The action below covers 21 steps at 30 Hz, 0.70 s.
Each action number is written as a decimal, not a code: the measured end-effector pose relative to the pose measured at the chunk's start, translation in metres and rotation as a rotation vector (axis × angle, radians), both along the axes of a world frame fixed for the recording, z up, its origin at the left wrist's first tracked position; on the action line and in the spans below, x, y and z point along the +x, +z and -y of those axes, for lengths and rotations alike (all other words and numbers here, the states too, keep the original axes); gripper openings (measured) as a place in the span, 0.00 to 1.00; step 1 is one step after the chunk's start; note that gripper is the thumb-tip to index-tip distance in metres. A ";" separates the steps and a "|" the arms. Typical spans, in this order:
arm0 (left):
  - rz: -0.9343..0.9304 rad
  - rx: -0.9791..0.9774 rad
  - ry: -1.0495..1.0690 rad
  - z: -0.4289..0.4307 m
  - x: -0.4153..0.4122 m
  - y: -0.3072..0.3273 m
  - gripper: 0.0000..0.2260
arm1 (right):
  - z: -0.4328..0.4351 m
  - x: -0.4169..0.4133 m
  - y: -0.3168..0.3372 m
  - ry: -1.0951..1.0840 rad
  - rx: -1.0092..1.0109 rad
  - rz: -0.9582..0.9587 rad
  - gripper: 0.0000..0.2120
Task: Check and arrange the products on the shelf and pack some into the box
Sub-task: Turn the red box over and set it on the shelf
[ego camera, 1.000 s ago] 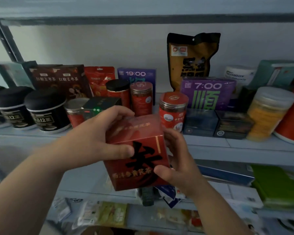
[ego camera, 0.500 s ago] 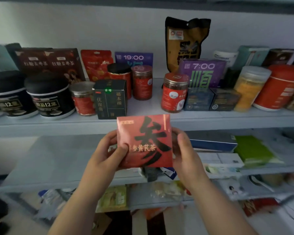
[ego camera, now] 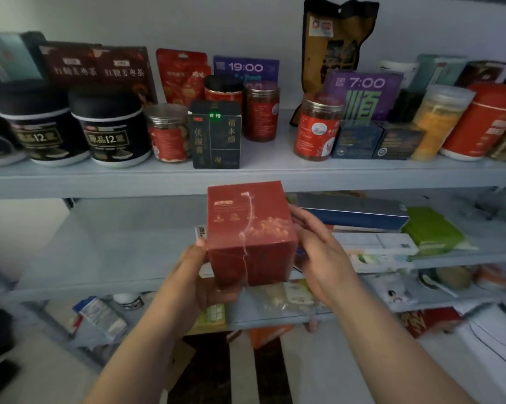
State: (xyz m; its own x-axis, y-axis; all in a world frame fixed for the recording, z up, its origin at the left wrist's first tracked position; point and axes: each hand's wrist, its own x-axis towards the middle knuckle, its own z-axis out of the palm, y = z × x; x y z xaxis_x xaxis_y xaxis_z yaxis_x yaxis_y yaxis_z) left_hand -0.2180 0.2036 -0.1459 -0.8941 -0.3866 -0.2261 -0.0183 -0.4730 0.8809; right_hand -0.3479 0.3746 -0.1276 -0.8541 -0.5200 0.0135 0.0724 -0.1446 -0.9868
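- just below the dark box (ego camera: 215, 135) that stands at the front lip of the upper shelf (ego camera: 100, 179), and nearer the camera than it, a red box (ego camera: 250, 234) is held in the air between both hands, touching no shelf.
- the left hand (ego camera: 199, 281) has its grip closed on the lower left of the carton: thumb up the left edge, fingers curled under the base.
- the right hand (ego camera: 324, 258) cups the opposite face, its grip bent round toward the back edge; the thumb is hidden.
- the carton is tilted, so its top and one printed face with a pale root drawing both show. the corners look sharp and undented.
- handling, as a judgement: it looks like a thin card carton, probably light, stiff along the edges and softer in the middle of each panel. the faces seem glossy, so dry fingers could slide.
- best hold: two opposite faces near the corners, or a palm under the base. avoid squeezing the panel centres.
- step in hand: likely checking it over. it could go back into the bare stretch of shelf right of the dark box, or into a packing box, which is not in view.
- a red-labelled jar (ego camera: 317, 129) right of the dark box borders that stretch and could be knocked.
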 end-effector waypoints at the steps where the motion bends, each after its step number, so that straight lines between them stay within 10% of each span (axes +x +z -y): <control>1: 0.016 0.014 -0.034 0.001 0.002 0.000 0.25 | 0.002 0.000 -0.001 0.026 0.017 0.008 0.13; 8: 0.106 0.155 -0.186 0.010 0.011 -0.010 0.37 | 0.011 -0.002 -0.015 0.118 0.139 0.095 0.31; 13: 0.026 0.255 -0.032 0.020 0.016 -0.014 0.26 | 0.019 -0.003 -0.019 0.070 0.165 -0.042 0.38; 21: 0.076 0.255 0.222 0.028 0.021 -0.022 0.14 | 0.034 -0.005 -0.009 0.188 0.095 -0.047 0.21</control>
